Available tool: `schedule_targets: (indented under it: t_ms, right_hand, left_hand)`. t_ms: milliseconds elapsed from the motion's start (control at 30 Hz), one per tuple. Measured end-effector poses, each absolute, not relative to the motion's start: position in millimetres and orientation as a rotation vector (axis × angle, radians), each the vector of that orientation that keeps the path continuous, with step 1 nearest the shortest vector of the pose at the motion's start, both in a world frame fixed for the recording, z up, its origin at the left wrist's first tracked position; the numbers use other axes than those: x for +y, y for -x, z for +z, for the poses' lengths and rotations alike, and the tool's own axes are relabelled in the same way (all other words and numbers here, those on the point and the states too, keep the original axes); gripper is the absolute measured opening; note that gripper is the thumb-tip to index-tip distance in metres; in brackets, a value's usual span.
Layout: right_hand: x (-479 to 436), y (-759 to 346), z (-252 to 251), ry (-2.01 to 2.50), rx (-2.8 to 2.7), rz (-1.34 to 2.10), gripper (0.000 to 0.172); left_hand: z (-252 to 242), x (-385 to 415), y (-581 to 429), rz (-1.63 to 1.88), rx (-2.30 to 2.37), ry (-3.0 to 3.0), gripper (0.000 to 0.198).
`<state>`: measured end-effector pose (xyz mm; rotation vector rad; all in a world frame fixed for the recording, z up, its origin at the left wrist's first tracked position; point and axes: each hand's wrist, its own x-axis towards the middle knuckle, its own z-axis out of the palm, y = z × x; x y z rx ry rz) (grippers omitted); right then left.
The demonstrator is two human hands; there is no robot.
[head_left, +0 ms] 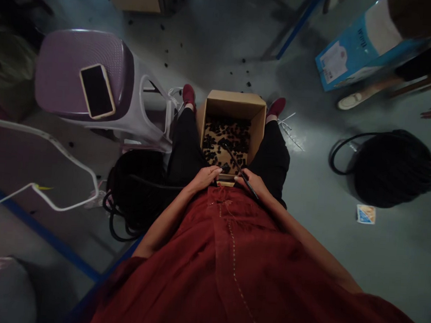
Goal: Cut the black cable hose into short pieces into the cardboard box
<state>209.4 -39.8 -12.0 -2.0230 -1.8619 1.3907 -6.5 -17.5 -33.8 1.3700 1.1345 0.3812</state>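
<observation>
Between my knees stands an open cardboard box (235,97) with many small black pieces (239,133) scattered over its bottom. At the box's near edge, my left hand (206,177) is closed, with a small black piece (225,167) pinched at its fingertips. My right hand (255,182) grips a thin black cable (239,168), whose far end reaches over the box and whose near end runs back across my wrist. Both hands are close together in front of my lap, with a small gap between them.
On my left, a phone (97,91) lies on a purple-topped stool (60,69); below it is a black cable bundle (137,186). Another black bundle (394,167) lies right, near a blue carton (357,43) and another person's foot (358,98). Black bits dot the floor.
</observation>
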Motion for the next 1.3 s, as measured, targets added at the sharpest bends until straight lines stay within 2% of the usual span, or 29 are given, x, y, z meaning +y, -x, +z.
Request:
schedule_targets:
  t_ms: [233, 500, 667, 833, 967, 1133, 1300]
  right_hand:
    - [-27, -195, -6, 1.710, -1.330, 1.682, 0.038]
    - [-14, -194, 8, 1.617, -1.283, 1.614, 0.037]
    - [-1, -216, 6, 1.655, -1.289, 1.508, 0.038]
    - [-1, -217, 0, 1.733, -1.271, 1.485, 0.038]
    - [-6, -211, 0, 1.727, -1.201, 1.481, 0.037]
    - [-15, -215, 6, 1.754, -1.203, 1.495, 0.037]
    - [-39, -226, 9, 1.924, -1.460, 1.540, 0.041]
  left_hand:
    - [-24, -22, -12, 0.283, 1.058, -1.489, 0.037]
    - [-12, -15, -1, 0.266, 0.963, -1.463, 0.042]
    - [1, -7, 12, 0.186, 0.945, -1.441, 0.035]
    - [5, -8, -1, 0.315, 1.037, -1.497, 0.038]
    - [6, -12, -5, 0.396, 1.150, -1.503, 0.032]
    - [-5, -12, 2, 0.538, 1.215, -1.184, 0.032]
    - [-13, -6, 9, 0.718, 1.121, -0.708, 0.036]
